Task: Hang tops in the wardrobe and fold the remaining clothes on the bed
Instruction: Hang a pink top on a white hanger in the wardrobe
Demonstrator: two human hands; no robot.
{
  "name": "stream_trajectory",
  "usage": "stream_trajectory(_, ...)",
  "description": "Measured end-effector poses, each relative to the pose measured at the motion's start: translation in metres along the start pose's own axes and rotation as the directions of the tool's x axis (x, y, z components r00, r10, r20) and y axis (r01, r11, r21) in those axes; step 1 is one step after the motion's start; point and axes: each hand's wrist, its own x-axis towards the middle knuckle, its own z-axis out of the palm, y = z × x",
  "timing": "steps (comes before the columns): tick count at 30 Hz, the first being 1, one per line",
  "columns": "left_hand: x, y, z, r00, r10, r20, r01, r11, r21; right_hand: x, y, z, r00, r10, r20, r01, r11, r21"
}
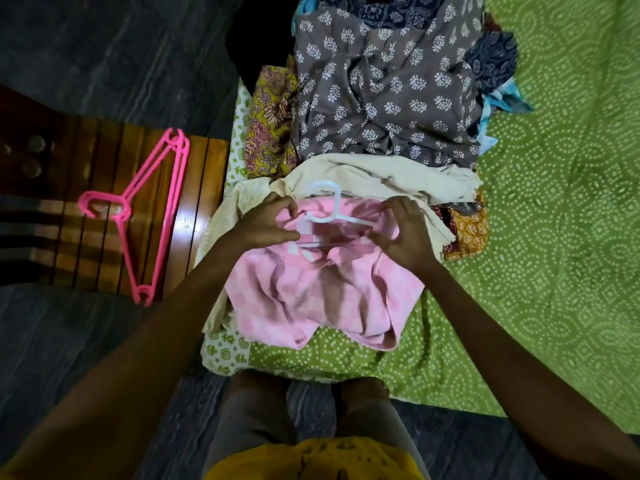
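Observation:
A pink checked top [322, 299] lies on the near edge of the bed, over a cream garment [381, 176]. A white plastic hanger [329, 207] sits at the top's neck, its hook pointing away from me. My left hand [268, 221] pinches the pink fabric at the left of the neck. My right hand [403, 230] grips the fabric at the right of the neck, beside the hanger's arm. The hanger's lower part is hidden in the cloth.
Behind lies a pile of clothes: a grey top with white print [384, 88], a yellow floral piece [273, 123], dark blue cloth [491, 60]. A green dotted bedsheet [561, 209] spreads right. Pink hangers [145, 209] rest on a wooden stool [194, 209] at left.

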Motion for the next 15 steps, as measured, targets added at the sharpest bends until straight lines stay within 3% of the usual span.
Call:
stream_trajectory(2,-0.001,-0.002,0.006,0.994,0.028,-0.106,-0.004,0.974,0.225,-0.005,-0.010,0.012,0.986,-0.098,0.132,0.119,0.980,-0.159)
stream_trajectory(4,-0.001,0.002,0.014,0.979,0.021,-0.204,0.047,0.945,0.325,0.000,-0.018,0.025,0.962,-0.027,0.271,0.099,0.961,-0.257)
stream_trajectory(8,-0.001,0.011,0.021,0.945,-0.040,-0.325,0.147,0.938,0.313,0.030,-0.040,0.033,0.971,0.026,0.237,0.051,0.948,-0.313)
stream_trajectory(12,-0.012,0.013,0.026,0.914,0.000,-0.406,0.166,0.913,0.374,0.050,-0.054,0.030,0.915,0.082,0.395,-0.024,0.988,-0.150)
stream_trajectory(15,-0.034,0.015,0.026,0.861,0.077,-0.502,0.160,0.897,0.412,0.044,-0.056,0.013,0.927,0.105,0.361,-0.100,0.994,-0.034)
